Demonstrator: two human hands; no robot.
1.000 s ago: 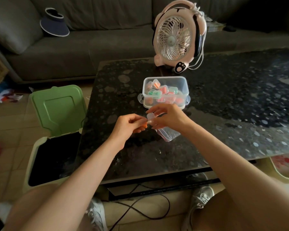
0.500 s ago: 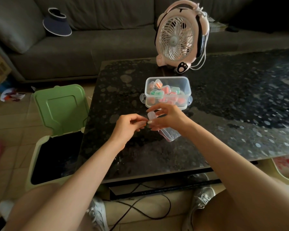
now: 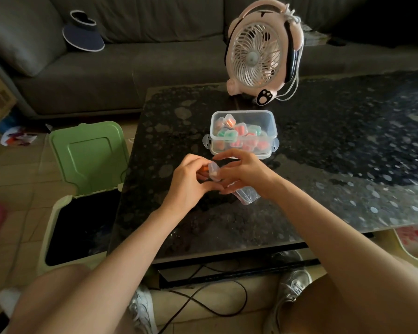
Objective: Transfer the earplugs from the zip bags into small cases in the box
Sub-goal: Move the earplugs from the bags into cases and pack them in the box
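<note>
Clear case [image 3: 214, 171] beside orange earplug [image 3: 204, 170], just before the plastic box [image 3: 243, 113].

Showing orange on the earplug [image 3: 204, 169], clear on the small case [image 3: 214, 170]. Mixing green, coral and orange among the cases [image 3: 237, 136] in the clear box [image 3: 273, 127]. Speckling the black table [image 3: 323, 153] with pale grey dots. Pairing pale pink with white on the fan [image 3: 257, 53]. Showing green on the bin lid [image 3: 87, 155], navy with white trim on the visor [image 3: 83, 38].
</note>
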